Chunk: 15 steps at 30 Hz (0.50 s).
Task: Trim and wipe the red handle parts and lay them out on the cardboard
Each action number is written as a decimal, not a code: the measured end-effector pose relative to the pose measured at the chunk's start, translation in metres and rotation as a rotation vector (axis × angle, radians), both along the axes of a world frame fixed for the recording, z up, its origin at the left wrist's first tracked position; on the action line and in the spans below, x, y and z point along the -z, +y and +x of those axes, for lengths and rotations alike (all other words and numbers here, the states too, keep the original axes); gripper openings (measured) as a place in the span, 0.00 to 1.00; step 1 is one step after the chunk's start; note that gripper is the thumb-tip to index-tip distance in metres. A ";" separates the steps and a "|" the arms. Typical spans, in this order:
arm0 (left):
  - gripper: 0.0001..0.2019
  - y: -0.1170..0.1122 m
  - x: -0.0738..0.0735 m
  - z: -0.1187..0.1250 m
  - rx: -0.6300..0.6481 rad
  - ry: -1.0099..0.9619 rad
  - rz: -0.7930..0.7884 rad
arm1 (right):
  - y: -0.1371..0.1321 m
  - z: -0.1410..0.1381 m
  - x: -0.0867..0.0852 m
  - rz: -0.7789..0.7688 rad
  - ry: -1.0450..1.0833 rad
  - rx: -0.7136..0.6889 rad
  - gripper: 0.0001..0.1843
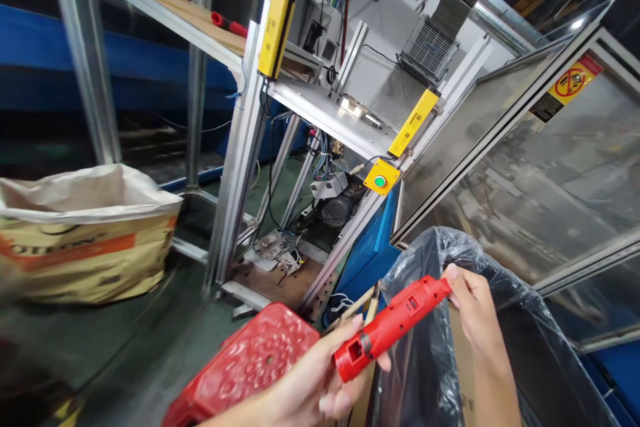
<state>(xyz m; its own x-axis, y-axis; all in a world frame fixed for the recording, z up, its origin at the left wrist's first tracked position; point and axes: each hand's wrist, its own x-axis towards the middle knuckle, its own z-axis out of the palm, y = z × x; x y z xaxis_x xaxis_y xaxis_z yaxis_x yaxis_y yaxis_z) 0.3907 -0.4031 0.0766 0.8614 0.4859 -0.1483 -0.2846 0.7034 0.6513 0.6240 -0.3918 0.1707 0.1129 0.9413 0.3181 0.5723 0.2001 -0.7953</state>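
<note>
A long red plastic housing (395, 323), tube-shaped with square cutouts and small holes, is held slantwise between both hands. My left hand (333, 373) is closed round its lower, thicker end, with the fingers partly hidden beneath it. At the upper narrow end, my right hand (470, 297) pinches the tip between thumb and fingers. Just below and behind the housing is a box lined with a clear plastic bag (420, 360). To the left of my left hand stands a red plastic stool (260, 353).
An aluminium-frame station (320, 117) with yellow sensor bars (277, 33) and a green button (380, 181) stands ahead. At left is an open woven sack (90, 247). A clear-panelled guard (530, 147) rises at right. Another red part (229, 23) lies on the shelf.
</note>
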 end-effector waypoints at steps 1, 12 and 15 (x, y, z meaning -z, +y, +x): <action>0.36 0.001 0.001 0.000 0.004 0.002 0.000 | 0.000 -0.001 -0.001 -0.003 -0.016 -0.002 0.32; 0.34 0.013 -0.005 -0.017 -0.078 0.083 -0.043 | 0.008 -0.028 -0.027 -0.029 -0.239 -0.067 0.33; 0.33 0.017 -0.003 -0.023 -0.114 0.049 -0.081 | 0.015 -0.042 -0.037 -0.040 -0.275 -0.087 0.34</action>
<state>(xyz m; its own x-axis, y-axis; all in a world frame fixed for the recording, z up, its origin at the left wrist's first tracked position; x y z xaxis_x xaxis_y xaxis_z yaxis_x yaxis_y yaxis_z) 0.3680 -0.3864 0.0792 0.7918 0.5652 -0.2316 -0.3350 0.7189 0.6091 0.5818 -0.3769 0.2075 -0.0537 0.9562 0.2876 0.7496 0.2289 -0.6210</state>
